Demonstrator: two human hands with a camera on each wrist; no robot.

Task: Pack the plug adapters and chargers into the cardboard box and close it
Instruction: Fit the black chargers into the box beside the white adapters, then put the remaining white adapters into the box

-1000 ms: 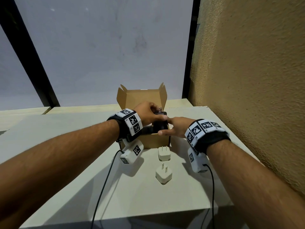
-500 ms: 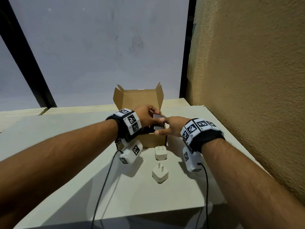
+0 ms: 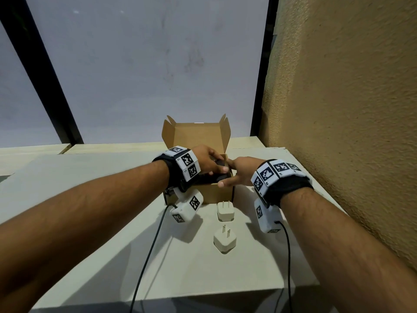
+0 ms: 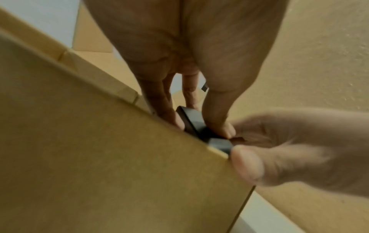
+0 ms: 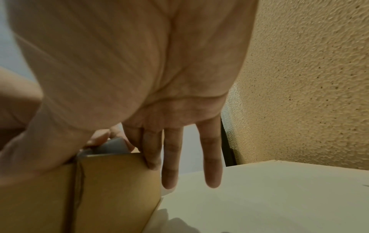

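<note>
An open cardboard box (image 3: 222, 195) stands on the table with its lid (image 3: 198, 136) upright. A black charger (image 3: 216, 178) sits at the box's front right opening, partly below the rim. My left hand (image 3: 222, 164) reaches over the box and pinches the charger (image 4: 189, 118) between thumb and fingers. My right hand (image 3: 226, 173) pinches its end at the box corner with thumb (image 4: 247, 164) and index finger; the other fingers (image 5: 171, 165) hang straight beside the box wall (image 5: 115, 189). Two white plug adapters (image 3: 225, 213) (image 3: 224, 241) lie in front of the box.
A rough tan wall (image 3: 338, 109) runs close along the right of the pale table (image 3: 90, 233). A grey panel with black frames stands behind. Two black cables (image 3: 149, 256) trail from my wrists over the table's front edge.
The black charger has gone down from above the rim into the box opening, with both hands following it. The two white adapters have not moved.
</note>
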